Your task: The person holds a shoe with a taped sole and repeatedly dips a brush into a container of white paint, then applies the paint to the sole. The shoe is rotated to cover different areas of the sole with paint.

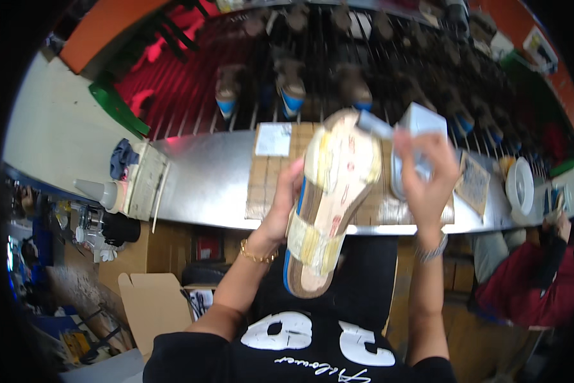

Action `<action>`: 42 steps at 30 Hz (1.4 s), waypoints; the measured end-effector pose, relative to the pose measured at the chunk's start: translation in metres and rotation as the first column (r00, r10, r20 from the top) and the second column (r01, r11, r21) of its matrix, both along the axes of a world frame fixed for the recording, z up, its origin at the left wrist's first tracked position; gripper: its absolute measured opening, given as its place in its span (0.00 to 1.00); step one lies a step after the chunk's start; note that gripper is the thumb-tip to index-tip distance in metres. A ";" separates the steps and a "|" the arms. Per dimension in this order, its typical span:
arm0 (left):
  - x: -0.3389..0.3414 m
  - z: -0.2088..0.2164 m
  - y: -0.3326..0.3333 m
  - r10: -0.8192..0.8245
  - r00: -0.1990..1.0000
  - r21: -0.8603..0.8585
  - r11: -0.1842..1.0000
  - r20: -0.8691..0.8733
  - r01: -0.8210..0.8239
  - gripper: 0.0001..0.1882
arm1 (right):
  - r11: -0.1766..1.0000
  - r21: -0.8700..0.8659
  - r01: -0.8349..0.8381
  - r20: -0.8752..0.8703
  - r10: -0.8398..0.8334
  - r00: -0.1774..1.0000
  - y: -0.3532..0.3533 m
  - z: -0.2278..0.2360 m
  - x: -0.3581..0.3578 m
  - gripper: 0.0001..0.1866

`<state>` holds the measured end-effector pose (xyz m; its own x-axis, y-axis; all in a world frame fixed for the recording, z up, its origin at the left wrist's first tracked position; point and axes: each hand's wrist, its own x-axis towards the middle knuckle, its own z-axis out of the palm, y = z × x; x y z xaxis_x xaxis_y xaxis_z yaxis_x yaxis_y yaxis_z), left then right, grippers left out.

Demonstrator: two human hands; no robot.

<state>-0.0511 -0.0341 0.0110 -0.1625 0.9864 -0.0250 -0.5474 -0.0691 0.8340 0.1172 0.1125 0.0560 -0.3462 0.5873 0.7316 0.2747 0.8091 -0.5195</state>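
My left hand (pixel 283 207) grips an upturned sandal (pixel 341 198) by its side, over the front edge of the bench. Its bare underside faces me, with pale yellowish strap ends folded over it at the front and middle. A blue layer shows along its left side. My right hand (pixel 429 167) is pinched on a flat grey brush-like tool (pixel 376 125), blurred by motion, whose end is at the upper right of the sole. Behind that hand stands a translucent white plastic container (pixel 422 119), partly hidden by my fingers.
Beyond the metal bench (pixel 201 182), a roller conveyor carries several shoes (pixel 290 89) with blue parts. Brown cardboard (pixel 268 182) covers the middle bench. A cone-topped bottle (pixel 98 191) stands left; a white bowl (pixel 520 185) is right. Another person (pixel 529 284) sits at the right.
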 end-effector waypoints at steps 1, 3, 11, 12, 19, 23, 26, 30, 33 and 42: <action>-0.005 -0.006 -0.005 0.047 0.997 -0.052 0.998 0.055 -0.044 0.39 | 0.998 0.065 -0.020 0.040 0.018 0.999 -0.014 -0.009 0.001 0.09; -0.024 -0.013 -0.009 0.157 0.975 -0.137 0.981 0.158 -0.136 0.38 | 0.983 -0.049 -0.175 0.078 0.179 0.981 -0.045 -0.011 0.004 0.11; -0.231 -0.023 -0.026 -0.061 0.821 0.266 0.957 0.567 -0.112 0.49 | 0.918 -0.378 -0.122 -0.285 0.010 0.958 -0.012 -0.017 0.055 0.07; -0.263 -0.033 -0.023 0.016 0.793 0.206 0.963 0.609 -0.177 0.50 | 0.888 -0.433 -0.153 -0.284 0.027 0.958 -0.010 -0.027 0.065 0.06; -0.444 -0.079 0.039 0.590 0.641 -0.289 0.804 0.490 -0.520 0.41 | 0.764 -0.606 -0.221 -0.232 0.096 0.968 -0.014 -0.055 0.074 0.07; -0.489 -0.108 0.061 0.712 0.168 -0.584 0.668 0.682 -0.462 0.26 | 0.752 -0.634 -0.180 -0.211 0.056 0.976 -0.015 -0.048 0.080 0.07; -0.534 -0.129 0.035 0.702 0.218 -0.425 0.616 0.677 -0.663 0.24 | 0.719 -0.663 -0.211 -0.230 0.073 0.970 -0.015 -0.053 0.081 0.07; -0.531 -0.130 0.061 0.772 0.238 -0.448 0.557 0.589 -0.699 0.27 | 0.718 -0.660 -0.222 -0.205 0.111 0.972 -0.017 -0.055 0.083 0.07; -0.527 -0.120 0.056 0.876 0.195 -0.501 0.421 0.441 -0.756 0.29 | 0.685 -0.677 -0.270 -0.216 0.165 0.962 -0.026 -0.047 0.080 0.07; -0.322 -0.054 0.157 0.080 -0.079 0.112 0.700 -0.994 -0.705 0.50 | 0.638 -0.730 -0.244 -0.232 0.104 0.967 -0.027 -0.058 0.086 0.08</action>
